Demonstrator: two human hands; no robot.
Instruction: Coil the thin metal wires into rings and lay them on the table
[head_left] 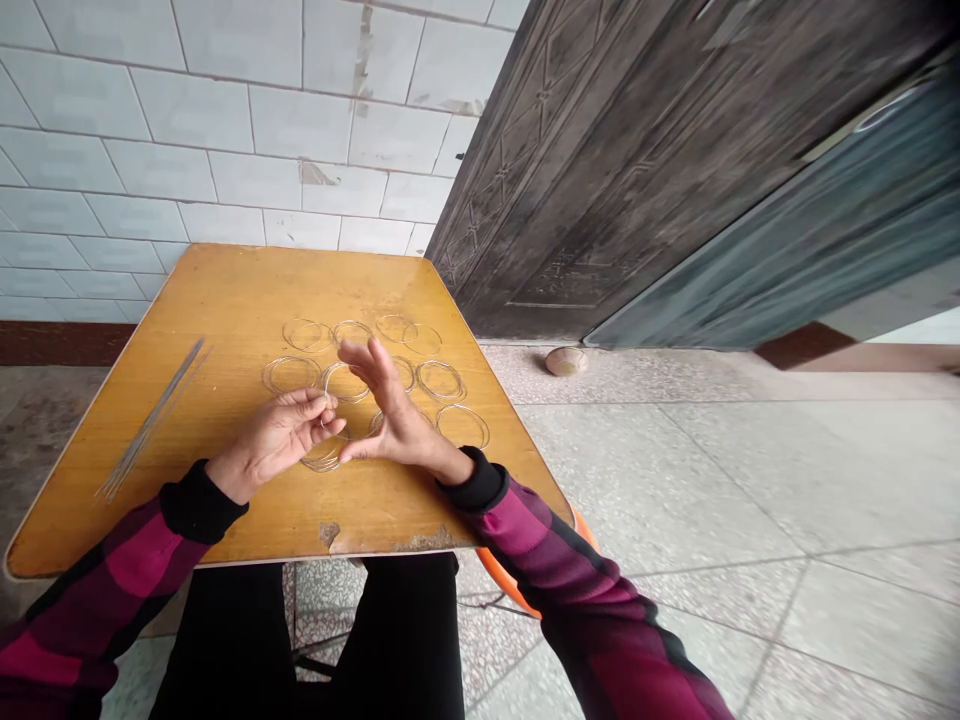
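Note:
My left hand [281, 435] pinches a thin wire ring between thumb and fingertips, just above the wooden table [247, 300]. Facing it, my right hand [394, 410] is open, thumb and fingers spread apart in a C shape with nothing visible between them. Several thin metal wire rings lie about the hands, among them a ring [441, 378] to the right and another ring [463, 425] nearer the right wrist. Part of the rings is hidden behind my right hand. At the left of the tabletop lies a bundle of straight wires [154, 420].
A white tiled wall [225, 110] stands behind the table. To the right are a dark carved wooden door [570, 150] and a greenish curtain-like sheet [787, 230]. A round stone-like object [566, 361] lies on the floor by the door. An orange stool edge [506, 580] shows under my right arm.

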